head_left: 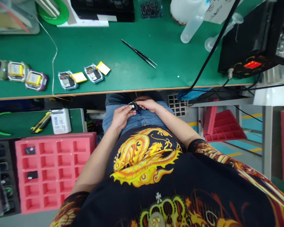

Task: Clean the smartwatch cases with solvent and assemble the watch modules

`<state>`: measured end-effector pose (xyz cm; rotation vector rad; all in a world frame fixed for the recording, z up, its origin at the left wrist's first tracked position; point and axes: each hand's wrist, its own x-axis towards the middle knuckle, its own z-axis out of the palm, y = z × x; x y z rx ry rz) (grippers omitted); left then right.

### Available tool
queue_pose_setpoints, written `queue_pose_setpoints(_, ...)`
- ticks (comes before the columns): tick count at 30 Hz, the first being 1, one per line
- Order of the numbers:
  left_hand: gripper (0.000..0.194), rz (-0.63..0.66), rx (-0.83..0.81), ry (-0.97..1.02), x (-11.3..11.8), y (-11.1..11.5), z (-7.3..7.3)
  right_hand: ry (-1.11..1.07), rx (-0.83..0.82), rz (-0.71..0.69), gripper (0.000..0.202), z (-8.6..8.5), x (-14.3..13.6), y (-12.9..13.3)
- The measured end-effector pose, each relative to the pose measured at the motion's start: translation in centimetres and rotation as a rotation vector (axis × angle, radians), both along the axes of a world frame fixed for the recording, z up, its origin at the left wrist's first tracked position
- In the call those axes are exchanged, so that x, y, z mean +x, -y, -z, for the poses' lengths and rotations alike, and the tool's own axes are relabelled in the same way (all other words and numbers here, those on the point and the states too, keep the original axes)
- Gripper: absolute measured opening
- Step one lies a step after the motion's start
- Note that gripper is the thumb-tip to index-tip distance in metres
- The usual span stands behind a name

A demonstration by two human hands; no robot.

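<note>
Left hand (121, 116): thumb and fingers (128, 109) pinched on a small black module (133, 106) with a white mark. Module sits at the left fingertips, over the lap, just below the front edge of the green counter (168, 41). Right hand (150, 104): fingers bent, tips right beside the module's right side; can't tell if they grip it or anything else.

Ahead of the fingers, on the counter: black tweezers (138, 53), nothing in their tips. Ahead-left of the fingers: two opened smartwatches, nearer one (93, 73) and farther one (66, 80), boards exposed, each with a yellow battery flipped out to its right. Farther left: purple-framed smartwatch (36, 80), yellow battery seated inside.

Left of the fingers, on a lower surface: yellow-black utility knife (40, 122) next to a white box (61, 121). Back-left of the fingers: pink foam tray (37, 159), black parts in two left-column pockets. Far right and ahead of the fingers: black bench unit (246, 47), red display lit.
</note>
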<state>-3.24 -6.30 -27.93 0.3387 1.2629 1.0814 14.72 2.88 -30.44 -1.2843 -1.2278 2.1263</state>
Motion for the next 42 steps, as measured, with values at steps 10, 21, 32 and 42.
queue_pose_setpoints(10,0.041,-0.008,-0.001,0.007,0.1,0.0,-0.1,0.072,0.037,-0.029,0.025,-0.3,-0.1,0.1)
queue_pose_setpoints(21,0.039,0.012,-0.002,-0.008,0.0,0.0,0.1,0.155,0.057,-0.025,0.020,-0.3,-0.3,0.0)
queue_pose_setpoints(32,0.043,0.001,0.001,0.021,0.0,0.1,-0.3,-0.015,-0.192,0.439,0.023,0.8,-0.1,-1.5)
queue_pose_setpoints(42,0.039,0.008,-0.017,0.030,0.1,-0.1,-0.5,-0.380,-0.395,0.567,0.044,-4.3,1.6,-1.3)
